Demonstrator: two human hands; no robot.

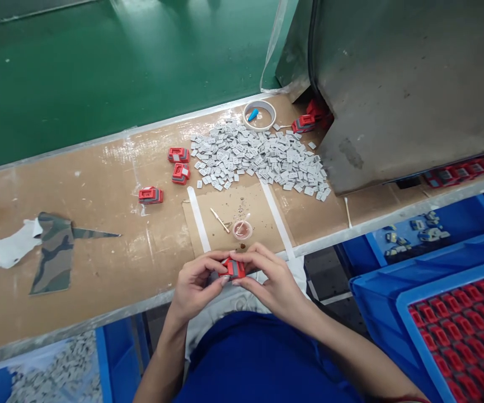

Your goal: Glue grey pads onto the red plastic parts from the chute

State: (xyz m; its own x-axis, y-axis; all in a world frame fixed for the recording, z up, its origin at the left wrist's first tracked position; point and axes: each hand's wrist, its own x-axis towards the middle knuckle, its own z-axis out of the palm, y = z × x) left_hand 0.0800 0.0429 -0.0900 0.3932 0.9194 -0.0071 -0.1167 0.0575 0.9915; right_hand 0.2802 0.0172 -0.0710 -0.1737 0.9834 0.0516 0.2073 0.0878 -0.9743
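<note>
Near the table's front edge, my left hand [202,281] and my right hand [267,274] both grip a small red and grey plastic part [235,270]. Its sides lie between the thumbs and fingers, which hide some of it. Just beyond the hands stands a small clear cup [242,229] with a reddish liquid and a thin stick in it. A white stick [220,220] lies left of the cup on a taped cardboard piece [225,204]. Farther back spreads a heap of small grey square pieces [258,157].
Similar red parts [150,195] stand left of the heap. A tape roll [259,116] sits behind it, a metal machine housing [405,84] to the right. Blue crates [401,296] with red parts are at lower right; a camouflage cloth scrap [52,257] lies left.
</note>
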